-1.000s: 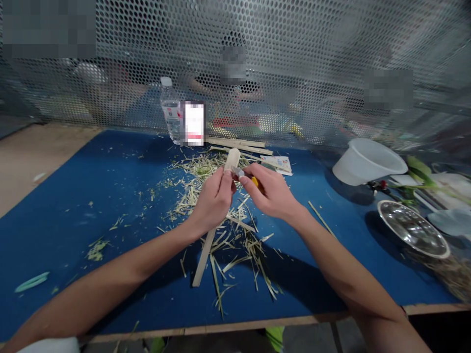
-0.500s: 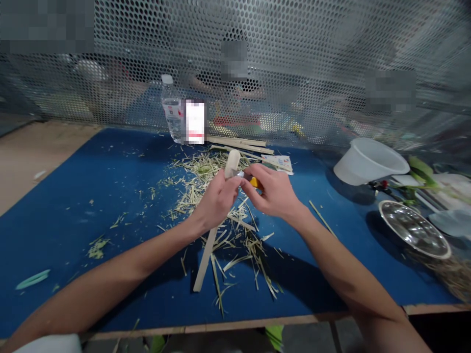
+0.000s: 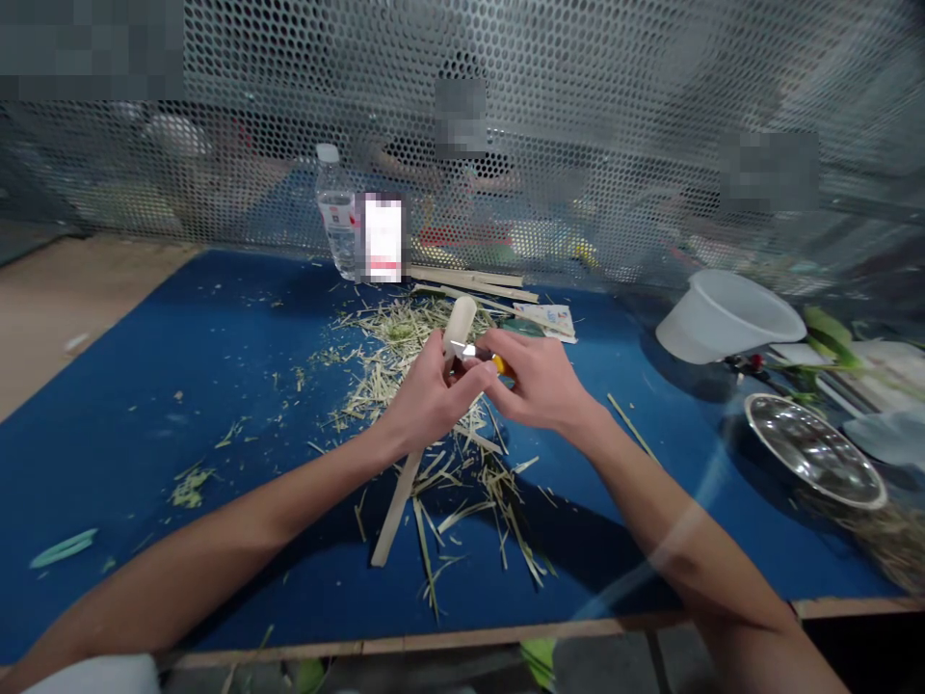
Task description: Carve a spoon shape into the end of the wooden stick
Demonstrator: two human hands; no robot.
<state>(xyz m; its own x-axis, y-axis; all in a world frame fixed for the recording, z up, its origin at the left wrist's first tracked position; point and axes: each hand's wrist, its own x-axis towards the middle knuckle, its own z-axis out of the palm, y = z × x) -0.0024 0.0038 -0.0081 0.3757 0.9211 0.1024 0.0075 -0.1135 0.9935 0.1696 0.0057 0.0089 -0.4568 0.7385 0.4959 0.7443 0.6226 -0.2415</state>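
Note:
My left hand (image 3: 434,390) is closed round a flat, pale bamboo strip (image 3: 461,316) with a rounded far end; its long tail slants down toward me below the hand. In my right hand (image 3: 539,376) is a utility knife (image 3: 504,365) with a yellow part on its handle. The knife's shiny blade lies against the strip just beyond my left fingers. My left thumb reaches across to the knife and my right fingers. Under both hands lies a heap of thin pale and green shavings (image 3: 383,376) on the blue mat (image 3: 252,540).
A water bottle (image 3: 337,217) and a lit phone (image 3: 383,238) stand by the perforated metal screen (image 3: 578,87). Behind the shavings lie bamboo strips (image 3: 477,280) and a small packet (image 3: 553,318). At right are a white plastic tub (image 3: 723,313) and a steel bowl (image 3: 813,448); a teal loop (image 3: 64,547) lies left.
The knife blade has turned and shows more brightly against the strip. The strip's rounded end has shifted slightly right and its tail slightly left. My left thumb has moved toward the knife.

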